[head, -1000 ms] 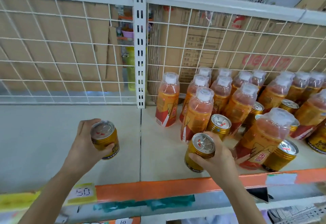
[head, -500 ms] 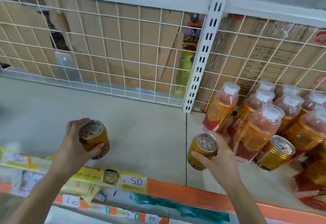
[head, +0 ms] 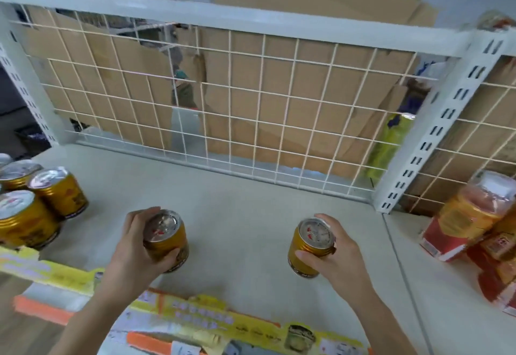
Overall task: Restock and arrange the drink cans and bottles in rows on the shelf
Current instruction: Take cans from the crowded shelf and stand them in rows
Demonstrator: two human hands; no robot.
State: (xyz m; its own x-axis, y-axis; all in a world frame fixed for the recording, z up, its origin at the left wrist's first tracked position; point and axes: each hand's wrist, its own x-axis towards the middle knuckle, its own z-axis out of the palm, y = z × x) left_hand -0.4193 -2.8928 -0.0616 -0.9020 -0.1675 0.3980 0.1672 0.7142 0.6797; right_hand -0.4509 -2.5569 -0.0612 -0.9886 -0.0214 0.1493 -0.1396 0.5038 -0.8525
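While carrying one gold can in each of the hands, aim both for the standing cans (head: 60, 197) at the left end of the shelf (head: 251, 201). First the left can (head: 165, 238): wrapped by the left hand (head: 131, 251), thumb in front and fingers behind, tilted a little, low over the shelf near the front edge; cannot tell whether resting or hovering. Then the right can (head: 311, 245): clamped the same way by the right hand (head: 340, 259), well apart from the first, likewise near the front. Neither of the hands free, both curled round metal.

Set the left can down first, just beside the nearest of the standing cans, wall to wall, base flat before letting go. Bring the right can across and seat it alongside, in line, extending the row rather than starting a loose one mid-shelf. Straighten each upright before release; open the fingers outward instead of lifting away, probably the safest way not to topple neighbours. Seat every base fully behind the yellow price strip (head: 201, 314) along the front lip. Leave the bottles (head: 463, 215) at the right, beyond the slotted white post (head: 434, 134), alone for now. Square the rows against the wire grid (head: 282, 120) at the back.
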